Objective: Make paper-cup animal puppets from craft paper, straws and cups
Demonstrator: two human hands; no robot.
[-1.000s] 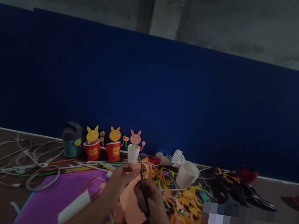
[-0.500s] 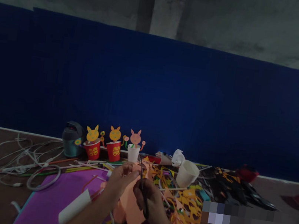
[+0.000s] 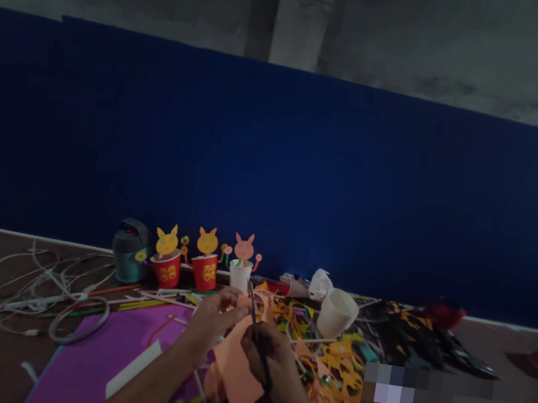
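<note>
My right hand is closed round the handles of a pair of scissors, whose blades point up and away from me. A sheet of orange paper hangs between my hands, with the blades against its upper part. My left hand pinches the paper's upper left edge between thumb and fingers. Just beyond stand a white paper cup with a pink cat-face cutout and two red paper cups with orange and yellow cat faces. Purple sheets lie under my left forearm.
White cables lie coiled at the left, near a teal flask. Yellow and orange paper scraps spread at the right, beside a white cup. A blue panel closes off the back.
The orange paper has turned slightly and its lower end has swung a little right. My left hand has shifted slightly left. The scissors stay in my right hand.
</note>
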